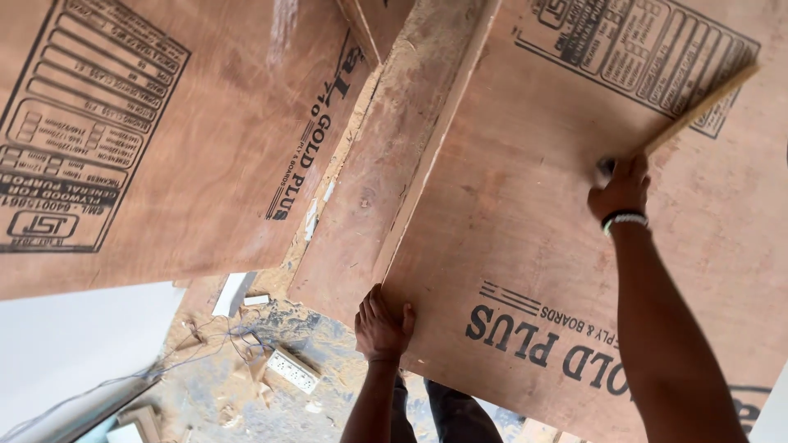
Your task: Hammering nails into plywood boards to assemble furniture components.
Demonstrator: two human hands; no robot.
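Note:
I look up at brown plywood boards with black printed stamps. My left hand (381, 323) grips the lower edge of the right plywood panel (525, 246), fingers curled over it. My right hand (621, 190), with a beaded band at the wrist, is closed on the end of a long wooden stick (699, 111) that lies flat against the same panel and runs up to the right. A narrower plywood strip (394, 156) stands on edge between this panel and the left panel (189, 139).
Below the boards, a dusty floor (246, 385) carries a white power strip (291, 371), thin tangled wires (217, 340), a white block (233, 293) and wood scraps. A pale wall (74, 344) fills the lower left. Dark trouser legs (447, 414) show beneath my arms.

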